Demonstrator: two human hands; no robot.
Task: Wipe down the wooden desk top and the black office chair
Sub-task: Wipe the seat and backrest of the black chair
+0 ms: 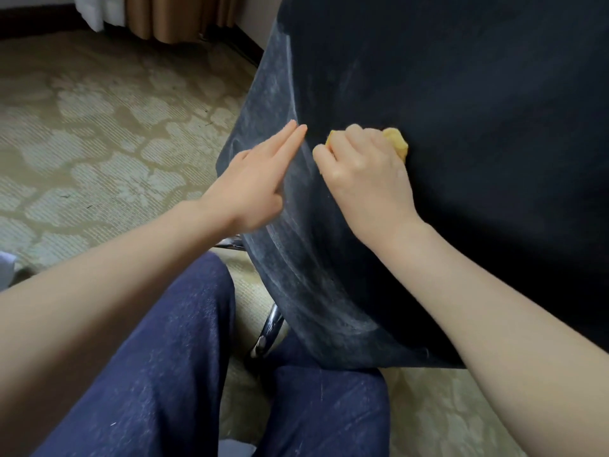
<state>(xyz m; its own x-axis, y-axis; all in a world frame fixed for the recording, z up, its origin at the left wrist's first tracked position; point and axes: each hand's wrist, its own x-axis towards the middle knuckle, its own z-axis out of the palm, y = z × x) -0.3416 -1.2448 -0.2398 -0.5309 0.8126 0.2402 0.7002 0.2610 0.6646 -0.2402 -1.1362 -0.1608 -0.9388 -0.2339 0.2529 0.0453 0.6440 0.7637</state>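
Above denim knees (pixel 158 374), the right hand (pixel 365 179) clenches a yellow cloth (pixel 397 140) against the chair (pixel 461 94). The left hand (pixel 253 183) lays straight fingers (pixel 283 138) on its dusty edge.

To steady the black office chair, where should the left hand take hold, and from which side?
Probably the rounded edge of the black office chair, from the left: it is the only rim near the left hand, whose straight fingers lie along it. The broad panel where the right hand grips the yellow cloth offers nothing to wrap.
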